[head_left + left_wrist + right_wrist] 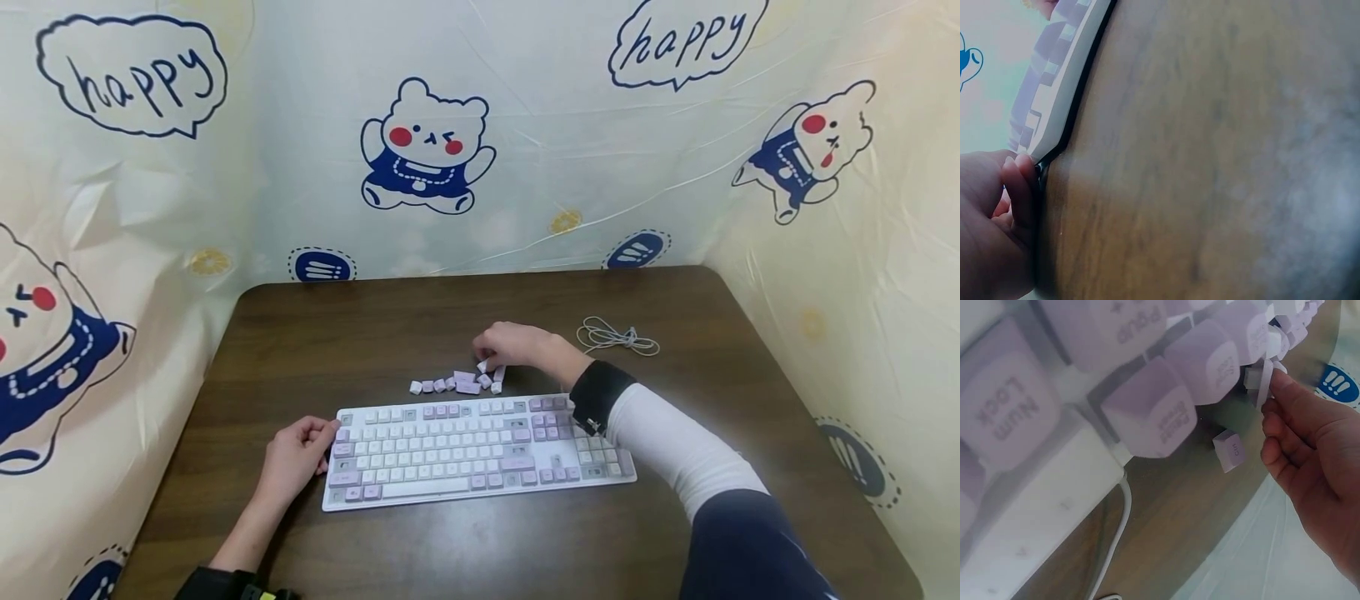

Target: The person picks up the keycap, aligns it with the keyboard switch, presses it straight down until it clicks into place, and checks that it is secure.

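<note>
A white and lilac keyboard (450,490) lies on the table, with several bare key positions showing grey. My left hand (298,454) grips its upper left corner, thumb and fingers at the edge, as the left wrist view also shows. Behind the keyboard, loose keycaps (465,377) lie in a small group. My right hand (513,343) reaches over the keyboard's right part and pinches a keycap (1264,384) from that group. Close to those fingers lies a lilac Ctrl keycap (1229,450), apart from the hand.
A bundled pale cable (617,337) lies at the back right of the brown wooden table (337,333). In the right wrist view, a thin cable (1124,515) leaves the keyboard's rear edge. A printed sheet (555,125) hangs around the back and sides.
</note>
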`<state>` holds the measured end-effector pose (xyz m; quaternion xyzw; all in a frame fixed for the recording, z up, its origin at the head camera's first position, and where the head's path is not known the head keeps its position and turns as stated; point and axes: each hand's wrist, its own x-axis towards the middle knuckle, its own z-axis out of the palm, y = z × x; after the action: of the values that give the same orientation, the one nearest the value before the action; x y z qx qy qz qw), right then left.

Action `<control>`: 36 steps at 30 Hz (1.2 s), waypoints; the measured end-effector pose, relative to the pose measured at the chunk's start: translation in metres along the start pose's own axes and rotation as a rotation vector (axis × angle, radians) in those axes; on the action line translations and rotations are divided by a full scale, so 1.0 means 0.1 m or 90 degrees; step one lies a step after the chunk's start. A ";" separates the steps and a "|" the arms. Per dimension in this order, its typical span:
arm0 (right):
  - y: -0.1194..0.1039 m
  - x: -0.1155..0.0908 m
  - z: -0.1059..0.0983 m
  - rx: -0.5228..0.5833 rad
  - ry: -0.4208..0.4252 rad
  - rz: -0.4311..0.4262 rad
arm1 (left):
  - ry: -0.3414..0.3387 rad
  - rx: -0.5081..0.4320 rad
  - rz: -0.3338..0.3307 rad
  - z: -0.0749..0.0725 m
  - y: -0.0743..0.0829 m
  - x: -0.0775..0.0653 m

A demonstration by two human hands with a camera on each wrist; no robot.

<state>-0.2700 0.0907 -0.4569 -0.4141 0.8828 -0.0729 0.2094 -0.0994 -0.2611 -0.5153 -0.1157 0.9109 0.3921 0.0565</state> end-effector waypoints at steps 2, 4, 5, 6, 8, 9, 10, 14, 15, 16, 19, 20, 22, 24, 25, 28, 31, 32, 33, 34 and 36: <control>0.01 -0.01 0.01 0.003 0.000 0.003 | 0.000 0.001 0.001 0.01 0.00 0.00; 0.03 -0.01 0.01 0.003 -0.002 0.009 | 0.000 0.001 0.000 0.02 0.00 0.00; 0.03 -0.02 0.02 0.000 -0.002 0.010 | -0.001 0.002 0.000 0.02 0.00 0.00; 0.04 -0.02 0.03 -0.004 -0.001 0.012 | -0.002 0.002 -0.001 0.03 0.00 0.00; 0.04 -0.04 0.04 -0.020 0.003 0.012 | -0.006 0.001 -0.003 0.04 0.00 0.00; 0.05 -0.05 0.05 -0.031 0.005 0.013 | -0.009 0.001 -0.004 0.04 0.00 0.00; 0.05 -0.06 0.05 -0.041 0.009 0.015 | -0.011 0.001 -0.005 0.04 -0.01 0.00; 0.07 -0.11 0.07 -0.064 0.026 0.016 | -0.015 0.001 -0.008 0.04 -0.02 0.01; 0.08 -0.13 0.07 -0.059 0.029 0.016 | -0.016 0.000 -0.006 0.04 -0.02 0.01; 0.08 -0.15 0.06 -0.049 0.034 0.013 | -0.016 0.000 -0.004 0.04 -0.02 0.01; 0.09 -0.24 0.05 -0.023 0.055 -0.002 | -0.015 0.001 -0.002 0.05 -0.02 0.01; 0.10 -0.28 0.05 -0.015 0.062 -0.006 | -0.016 0.001 -0.002 0.05 -0.03 0.01; 0.10 -0.38 0.05 0.001 0.076 -0.009 | -0.016 0.003 -0.001 0.05 -0.03 0.01; 0.10 -0.50 0.06 0.016 0.086 -0.011 | -0.012 0.004 0.004 0.05 -0.03 0.01; 0.09 -0.56 0.06 0.023 0.089 -0.009 | -0.009 0.004 0.011 0.04 -0.03 0.01; 0.09 -0.74 0.08 0.037 0.103 -0.008 | 0.007 0.005 0.025 0.03 -0.03 0.01; 0.12 -0.90 0.10 0.043 0.120 -0.009 | 0.015 0.007 0.031 0.02 -0.03 0.02; 0.13 -0.95 0.11 0.046 0.126 -0.009 | 0.016 0.007 0.028 0.02 -0.03 0.02; 0.14 -1.00 0.12 0.046 0.131 -0.009 | 0.015 0.007 0.027 0.02 -0.03 0.02; 0.16 -1.05 0.14 0.047 0.134 -0.005 | 0.013 0.007 0.025 0.02 -0.03 0.02; 0.19 -1.14 0.17 0.058 0.140 -0.006 | 0.012 0.006 0.023 0.02 -0.03 0.02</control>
<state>-0.2112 0.1907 -0.4428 -0.3981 0.8942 -0.1589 0.1294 -0.1007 -0.2617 -0.5192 -0.1023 0.9153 0.3873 0.0412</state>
